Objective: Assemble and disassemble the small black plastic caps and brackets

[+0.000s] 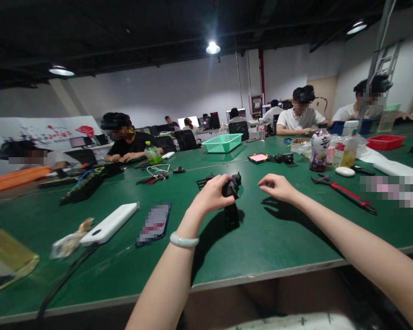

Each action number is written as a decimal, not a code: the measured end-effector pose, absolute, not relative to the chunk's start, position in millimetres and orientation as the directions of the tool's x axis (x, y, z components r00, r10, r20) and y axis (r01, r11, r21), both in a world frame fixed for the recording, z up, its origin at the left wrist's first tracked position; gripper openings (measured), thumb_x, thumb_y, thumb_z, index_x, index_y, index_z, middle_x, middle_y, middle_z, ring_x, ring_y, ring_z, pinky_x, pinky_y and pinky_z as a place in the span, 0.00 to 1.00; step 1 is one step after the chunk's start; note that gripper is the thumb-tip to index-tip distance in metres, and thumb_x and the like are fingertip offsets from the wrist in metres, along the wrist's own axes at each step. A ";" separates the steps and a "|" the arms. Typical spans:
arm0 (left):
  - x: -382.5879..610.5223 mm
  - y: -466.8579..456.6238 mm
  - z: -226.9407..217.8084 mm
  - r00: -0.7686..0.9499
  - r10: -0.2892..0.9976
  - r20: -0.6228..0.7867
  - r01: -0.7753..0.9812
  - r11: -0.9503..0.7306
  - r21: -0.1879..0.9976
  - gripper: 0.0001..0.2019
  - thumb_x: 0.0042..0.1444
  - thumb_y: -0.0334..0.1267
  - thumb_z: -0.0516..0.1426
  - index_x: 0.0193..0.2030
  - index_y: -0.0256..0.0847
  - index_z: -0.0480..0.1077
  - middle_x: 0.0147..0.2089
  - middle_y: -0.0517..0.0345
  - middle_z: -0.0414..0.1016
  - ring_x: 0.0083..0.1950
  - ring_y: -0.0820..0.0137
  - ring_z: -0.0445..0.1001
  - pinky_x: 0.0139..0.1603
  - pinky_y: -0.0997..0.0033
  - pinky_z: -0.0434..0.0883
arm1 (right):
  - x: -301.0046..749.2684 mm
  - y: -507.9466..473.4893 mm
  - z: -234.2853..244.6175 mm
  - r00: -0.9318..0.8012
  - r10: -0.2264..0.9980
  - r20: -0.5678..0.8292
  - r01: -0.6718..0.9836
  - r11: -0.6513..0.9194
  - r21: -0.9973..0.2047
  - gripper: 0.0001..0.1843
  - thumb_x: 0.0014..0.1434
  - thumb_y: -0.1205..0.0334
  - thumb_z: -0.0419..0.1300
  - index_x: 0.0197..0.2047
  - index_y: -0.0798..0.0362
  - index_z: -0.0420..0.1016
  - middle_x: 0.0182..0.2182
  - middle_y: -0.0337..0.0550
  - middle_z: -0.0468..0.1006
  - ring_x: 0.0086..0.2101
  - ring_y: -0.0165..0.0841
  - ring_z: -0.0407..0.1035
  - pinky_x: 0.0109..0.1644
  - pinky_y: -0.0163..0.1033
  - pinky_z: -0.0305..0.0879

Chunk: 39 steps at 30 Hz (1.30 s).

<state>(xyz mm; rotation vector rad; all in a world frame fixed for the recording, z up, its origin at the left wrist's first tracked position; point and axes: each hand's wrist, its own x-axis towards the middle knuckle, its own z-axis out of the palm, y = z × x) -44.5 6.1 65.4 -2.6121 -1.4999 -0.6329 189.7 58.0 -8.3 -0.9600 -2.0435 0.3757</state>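
Observation:
My left hand [211,193] is closed around a small black device [231,187], held up above the green table [261,243]. A pale bangle sits on that wrist. My right hand [275,186] hovers just right of the device, fingers curled in a pinch with the tips together; whether anything small is in them I cannot make out. The two hands are a short gap apart.
A red-handled wrench [344,192] lies at right, bottles [319,150] behind it. A white power bank [110,223] and a phone [154,223] lie at left, a green basket [223,143] further back. Several other people sit around the table. The table's front edge is close to me.

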 end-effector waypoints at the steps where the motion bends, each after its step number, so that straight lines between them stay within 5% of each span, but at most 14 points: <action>1: -36.7 1.8 64.1 0.525 0.772 0.358 0.767 -0.612 0.194 0.21 0.40 0.36 0.55 0.45 0.41 0.61 0.39 0.57 0.68 0.39 0.69 0.68 0.40 0.73 0.64 | 189.3 54.7 -5.9 -0.443 0.757 0.480 0.395 0.645 -0.654 0.13 0.49 0.61 0.55 0.39 0.56 0.69 0.35 0.46 0.71 0.36 0.33 0.65 0.40 0.40 0.62; 4: -17.5 -6.7 52.5 0.668 0.679 0.303 0.605 -0.733 0.310 0.23 0.38 0.32 0.56 0.46 0.40 0.61 0.40 0.58 0.68 0.39 0.70 0.68 0.40 0.74 0.64 | 188.0 44.6 -2.1 -0.697 0.673 0.246 0.159 0.480 -0.863 0.22 0.47 0.59 0.57 0.46 0.56 0.63 0.36 0.44 0.71 0.33 0.30 0.66 0.33 0.34 0.64; 7: -8.4 -8.5 38.0 0.694 0.690 0.209 0.594 -0.711 0.376 0.27 0.37 0.35 0.57 0.48 0.39 0.57 0.37 0.57 0.69 0.33 0.70 0.68 0.32 0.74 0.65 | 187.5 40.3 -4.1 -0.830 0.553 0.070 0.145 0.335 -0.931 0.19 0.46 0.61 0.58 0.42 0.58 0.66 0.32 0.43 0.71 0.30 0.28 0.66 0.30 0.32 0.64; 15: -7.3 3.8 16.2 0.618 0.761 0.197 0.704 -0.647 0.293 0.27 0.38 0.39 0.57 0.48 0.38 0.55 0.37 0.54 0.66 0.36 0.65 0.68 0.33 0.71 0.65 | 185.9 46.5 -11.9 -0.773 0.634 0.027 0.262 0.357 -0.897 0.20 0.44 0.64 0.58 0.43 0.59 0.67 0.34 0.43 0.72 0.32 0.30 0.66 0.35 0.34 0.63; 22: -5.7 5.9 9.3 0.648 0.734 0.202 0.740 -0.670 0.061 0.26 0.42 0.46 0.55 0.48 0.38 0.55 0.40 0.51 0.65 0.42 0.59 0.64 0.45 0.60 0.59 | 180.3 47.1 -19.9 -0.728 0.673 0.130 0.280 0.465 -0.840 0.18 0.45 0.62 0.58 0.40 0.60 0.68 0.33 0.44 0.73 0.31 0.31 0.66 0.34 0.34 0.62; 27: -6.0 5.4 9.9 0.621 0.777 0.106 0.771 -0.630 0.096 0.21 0.47 0.46 0.51 0.46 0.40 0.55 0.42 0.52 0.65 0.42 0.59 0.64 0.44 0.61 0.59 | 178.8 42.2 -24.0 -0.684 0.693 0.229 0.329 0.572 -0.751 0.14 0.46 0.65 0.56 0.39 0.59 0.66 0.32 0.44 0.72 0.31 0.30 0.65 0.35 0.35 0.61; 34: -5.5 7.7 9.2 0.615 0.783 0.093 0.770 -0.622 0.140 0.21 0.46 0.45 0.53 0.46 0.41 0.55 0.44 0.52 0.65 0.44 0.59 0.64 0.45 0.61 0.59 | 170.3 17.5 -18.5 -0.632 0.535 0.560 0.433 0.844 -0.318 0.12 0.42 0.72 0.55 0.34 0.57 0.64 0.33 0.47 0.67 0.35 0.33 0.61 0.38 0.37 0.59; 39: -7.5 6.8 8.0 0.605 0.784 0.137 0.768 -0.620 0.161 0.22 0.45 0.42 0.55 0.47 0.40 0.55 0.47 0.50 0.64 0.48 0.58 0.63 0.47 0.60 0.58 | 169.5 17.2 -19.4 -0.547 0.552 0.630 0.426 0.831 -0.359 0.05 0.45 0.69 0.54 0.29 0.55 0.63 0.26 0.41 0.67 0.29 0.30 0.61 0.33 0.35 0.59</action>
